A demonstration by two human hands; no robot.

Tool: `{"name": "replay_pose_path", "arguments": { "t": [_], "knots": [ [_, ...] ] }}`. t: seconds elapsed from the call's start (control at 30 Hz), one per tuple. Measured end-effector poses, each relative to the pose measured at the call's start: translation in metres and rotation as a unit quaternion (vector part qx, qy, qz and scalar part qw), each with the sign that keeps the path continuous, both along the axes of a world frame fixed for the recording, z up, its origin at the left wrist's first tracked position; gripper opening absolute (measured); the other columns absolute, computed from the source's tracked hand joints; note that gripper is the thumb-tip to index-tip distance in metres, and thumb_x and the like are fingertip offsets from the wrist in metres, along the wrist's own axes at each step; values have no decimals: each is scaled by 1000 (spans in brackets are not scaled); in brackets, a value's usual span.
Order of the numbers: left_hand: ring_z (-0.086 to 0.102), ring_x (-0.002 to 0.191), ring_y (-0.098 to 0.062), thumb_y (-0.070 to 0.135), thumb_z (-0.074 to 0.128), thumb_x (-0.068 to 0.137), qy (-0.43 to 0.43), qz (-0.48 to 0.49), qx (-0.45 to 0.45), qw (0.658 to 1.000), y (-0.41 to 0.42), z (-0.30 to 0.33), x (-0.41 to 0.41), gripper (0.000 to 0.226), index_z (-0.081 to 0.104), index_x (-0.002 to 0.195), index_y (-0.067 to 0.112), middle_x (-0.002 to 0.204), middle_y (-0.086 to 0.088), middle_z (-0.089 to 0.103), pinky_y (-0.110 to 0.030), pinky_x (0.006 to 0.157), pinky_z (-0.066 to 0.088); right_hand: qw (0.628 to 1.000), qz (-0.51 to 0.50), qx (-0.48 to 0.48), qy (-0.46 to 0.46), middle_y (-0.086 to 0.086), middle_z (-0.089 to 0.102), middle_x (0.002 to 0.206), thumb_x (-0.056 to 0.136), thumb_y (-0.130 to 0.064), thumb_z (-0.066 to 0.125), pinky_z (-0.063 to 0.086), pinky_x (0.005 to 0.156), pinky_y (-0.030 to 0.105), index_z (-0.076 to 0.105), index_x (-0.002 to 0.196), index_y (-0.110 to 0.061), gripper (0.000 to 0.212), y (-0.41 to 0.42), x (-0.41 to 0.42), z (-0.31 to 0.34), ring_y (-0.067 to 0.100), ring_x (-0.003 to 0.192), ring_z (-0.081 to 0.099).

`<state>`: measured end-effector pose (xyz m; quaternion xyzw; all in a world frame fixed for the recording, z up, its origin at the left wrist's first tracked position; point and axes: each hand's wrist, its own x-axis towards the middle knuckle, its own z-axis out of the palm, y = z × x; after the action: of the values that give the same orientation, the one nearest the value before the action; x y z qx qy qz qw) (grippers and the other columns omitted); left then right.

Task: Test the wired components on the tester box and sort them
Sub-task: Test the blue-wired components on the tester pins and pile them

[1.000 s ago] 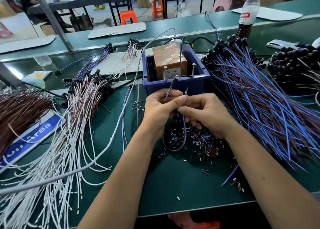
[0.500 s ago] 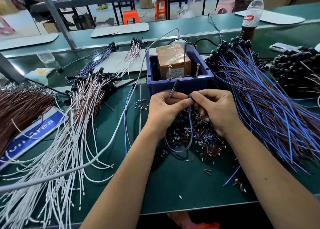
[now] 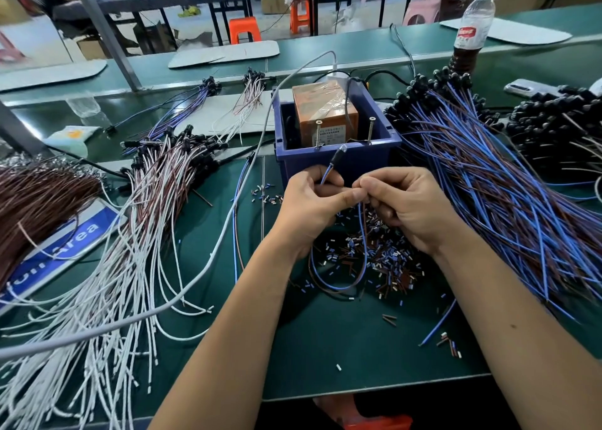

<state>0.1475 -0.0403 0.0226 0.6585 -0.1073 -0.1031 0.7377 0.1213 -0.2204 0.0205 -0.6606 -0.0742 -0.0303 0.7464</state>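
The tester box (image 3: pixel 335 156) is a blue bin holding an orange unit (image 3: pixel 322 113), with two upright screws at its front rim. Just in front of it my left hand (image 3: pixel 312 204) grips a wired component (image 3: pixel 335 159); its black tip points up toward the box and its blue and brown leads loop down below my hands. My right hand (image 3: pixel 407 204) pinches the lead ends next to my left thumb. A large pile of blue-and-brown components (image 3: pixel 508 195) lies to the right, and a pile with white and brown leads (image 3: pixel 146 208) lies to the left.
Cut insulation bits (image 3: pixel 374 260) litter the green mat under my hands. A brown wire bundle (image 3: pixel 35 198) lies far left over a blue sign. A grey cable (image 3: pixel 195 286) crosses the left side. A bottle (image 3: pixel 472 25) and a phone (image 3: pixel 527 87) are at the back right.
My hands have risen a little toward the box and my right fingers now pinch the lead ends by my left thumb. The wire loop below has widened.
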Motion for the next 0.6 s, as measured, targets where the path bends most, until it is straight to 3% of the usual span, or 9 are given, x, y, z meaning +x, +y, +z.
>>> {"name": "replay_pose_path", "arguments": {
  "t": [0.17,0.33,0.47,0.6],
  "knots": [
    [57,52,-7,26,91,66,10,-5,40,999,-5,-1,-3,37,66,91,15,80,-9,77,-17,42,36,996,-79,22,-45,0,59,62,86,-29,75,31,40,14,81,87,-17,14,3,0,4,7,44,42],
    [57,44,1,6,85,82,2,-49,-19,999,-17,-4,-12,18,69,91,6,90,-25,76,-9,42,39,990,-124,26,-57,-2,57,59,95,-19,72,37,44,16,81,87,-17,13,3,2,6,7,45,42],
    [53,42,1,4,79,87,5,-52,-53,997,-23,-4,-16,6,74,88,8,80,-13,78,-11,40,35,988,-132,52,-56,-2,55,58,96,-18,71,38,44,18,80,87,-13,14,4,2,5,7,46,43],
    [51,45,-2,5,76,90,28,-39,-61,997,-19,-1,-13,13,77,82,16,80,-10,77,-15,40,30,987,-134,69,-62,-1,54,60,88,-30,74,29,42,19,79,86,-15,17,1,2,5,8,44,37]
  ]
}}
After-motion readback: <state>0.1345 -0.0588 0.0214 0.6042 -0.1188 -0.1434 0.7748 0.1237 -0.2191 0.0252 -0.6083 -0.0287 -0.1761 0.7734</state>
